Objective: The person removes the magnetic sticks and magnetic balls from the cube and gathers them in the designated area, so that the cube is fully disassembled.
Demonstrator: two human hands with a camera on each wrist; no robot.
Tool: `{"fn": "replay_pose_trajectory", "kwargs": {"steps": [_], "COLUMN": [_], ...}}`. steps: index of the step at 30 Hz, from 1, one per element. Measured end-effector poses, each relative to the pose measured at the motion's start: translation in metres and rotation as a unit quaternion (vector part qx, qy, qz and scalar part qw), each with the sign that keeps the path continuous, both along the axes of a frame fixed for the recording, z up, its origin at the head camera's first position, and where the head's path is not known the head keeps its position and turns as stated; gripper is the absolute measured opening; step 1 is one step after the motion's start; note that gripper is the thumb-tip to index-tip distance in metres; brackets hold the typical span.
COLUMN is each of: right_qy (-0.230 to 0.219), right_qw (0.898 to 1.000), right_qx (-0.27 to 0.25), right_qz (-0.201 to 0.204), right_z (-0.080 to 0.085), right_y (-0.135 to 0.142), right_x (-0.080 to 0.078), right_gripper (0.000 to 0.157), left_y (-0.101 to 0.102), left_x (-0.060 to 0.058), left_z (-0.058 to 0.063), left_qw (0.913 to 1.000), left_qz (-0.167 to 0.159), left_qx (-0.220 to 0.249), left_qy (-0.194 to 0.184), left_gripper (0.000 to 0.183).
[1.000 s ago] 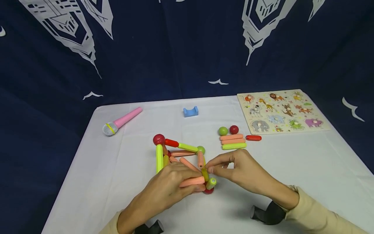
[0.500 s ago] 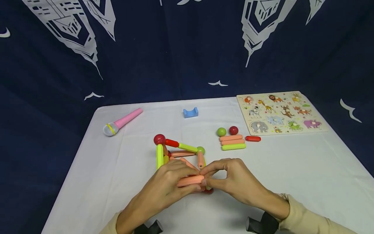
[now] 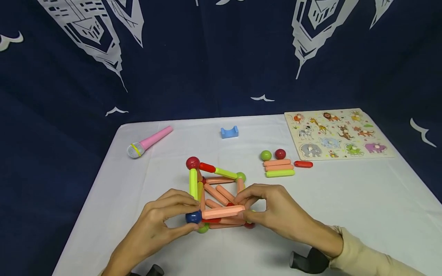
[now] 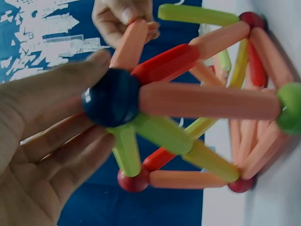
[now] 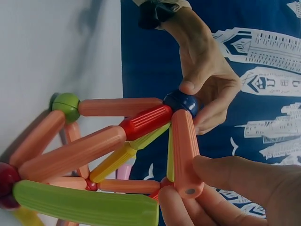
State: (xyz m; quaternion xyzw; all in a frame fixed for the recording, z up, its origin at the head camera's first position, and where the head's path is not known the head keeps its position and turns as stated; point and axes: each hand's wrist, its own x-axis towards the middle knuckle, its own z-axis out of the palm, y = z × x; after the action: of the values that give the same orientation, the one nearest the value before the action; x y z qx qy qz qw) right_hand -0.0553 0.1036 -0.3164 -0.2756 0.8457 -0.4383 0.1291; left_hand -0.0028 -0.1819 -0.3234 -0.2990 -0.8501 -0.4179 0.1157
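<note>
A frame of magnetic rods and balls stands on the white table. My left hand (image 3: 155,220) pinches the blue ball (image 4: 113,96) at its near left top corner between thumb and fingers. From that ball an orange rod (image 3: 222,211) runs to the right. My right hand (image 3: 276,205) pinches the rod's free end, whose tip shows in the right wrist view. Close to the right fingers, a light green rod (image 5: 89,202) rises from a red ball (image 5: 7,186) at the base. Other orange rods (image 3: 215,193) lie inside the frame.
Right of the frame lie loose orange rods (image 3: 277,167), a light green rod (image 3: 279,173), a short red rod (image 3: 303,164), a green ball (image 3: 266,155) and a red ball (image 3: 280,154). Behind are an animal puzzle board (image 3: 340,134), a blue block (image 3: 229,132) and a pink microphone (image 3: 150,142).
My right hand has moved left from the frame's right side and taken the orange rod's end. My left hand has slid left off that rod onto the blue ball, which now shows.
</note>
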Motion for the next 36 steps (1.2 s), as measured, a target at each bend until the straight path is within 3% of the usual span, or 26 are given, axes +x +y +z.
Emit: {"fn": "replay_pose_trajectory", "kwargs": {"steps": [10,21,25,29,32,36], "right_qy": [0.058,0.082,0.096,0.141,0.156,0.135], "right_qw": [0.996,0.993,0.994,0.989,0.982,0.979], "right_qx": [0.012,0.025,0.026,0.044,0.084,0.127], "right_qz": [0.07,0.077,0.049,-0.011,-0.058,-0.088], "right_z": [0.001,0.006,0.008,0.01,-0.001,-0.028], "right_y": [-0.017,-0.011,0.007,0.038,0.062,0.087], "right_x": [0.0,0.0,-0.006,-0.026,-0.044,-0.06], "right_gripper": [0.023,0.019,0.02,0.024,0.025,0.024], "left_y": [-0.001,0.003,0.004,0.005,0.005,0.003], "left_x": [0.002,0.002,0.002,0.001,0.003,0.005], "left_z": [-0.005,0.001,0.001,0.0,0.0,-0.001], "left_qw": [0.9995,0.9992,0.9988,0.9988,0.9992,0.9993], "left_qz": [-0.017,-0.018,-0.021,-0.019,-0.009,-0.005], "left_qx": [0.01,-0.03,-0.032,-0.033,-0.031,-0.029], "left_qy": [0.023,0.019,0.029,0.033,0.022,0.021], "left_gripper": [0.029,0.03,0.032,0.034,0.034,0.036]}}
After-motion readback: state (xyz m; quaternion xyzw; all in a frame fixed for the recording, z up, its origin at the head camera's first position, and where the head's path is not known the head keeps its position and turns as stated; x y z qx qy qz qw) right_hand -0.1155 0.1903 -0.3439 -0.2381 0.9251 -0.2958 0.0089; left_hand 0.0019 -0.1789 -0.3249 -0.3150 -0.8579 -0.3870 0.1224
